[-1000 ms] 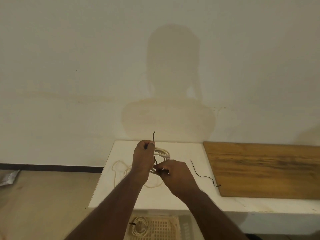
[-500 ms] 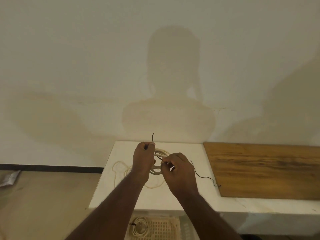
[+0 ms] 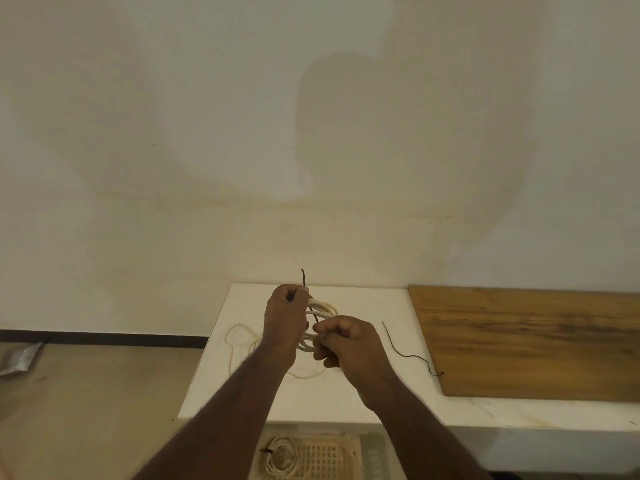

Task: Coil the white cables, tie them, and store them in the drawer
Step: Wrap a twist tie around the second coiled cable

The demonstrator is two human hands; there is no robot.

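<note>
Head view looks down on both hands working above a white counter (image 3: 242, 393). Left hand (image 3: 284, 320) is closed in a fist, its fingers (image 3: 294, 295) curled round a thin dark tie (image 3: 303, 277) whose free end sticks straight up out of the fist, and the white coil (image 3: 320, 308) bulges out just right of those fingers. Right hand (image 3: 349, 344) has its fingers (image 3: 323, 329) curled and pinched against the same coil from the near right side, touching its loops; whether they also hold the tie's other end cannot be told. Tie runs down across the coil between the two hands.

Left of the left fingers, a loose cable (image 3: 239, 336) lies on the counter, close to the counter's left edge, with another loop showing under the wrists. Right of the right fingers, a second tie (image 3: 405, 355) lies apart on bare counter, its far end touching the edge of a wooden board (image 3: 536, 341) that covers the counter's right part. Behind the fingers a strip of counter runs to the wall (image 3: 311, 133). Below the near edge, under the forearms, an open drawer (image 3: 332, 457) with a lattice bottom holds a tied coil (image 3: 278, 457) at its left side. Floor (image 3: 86, 410) lies left of the counter.
</note>
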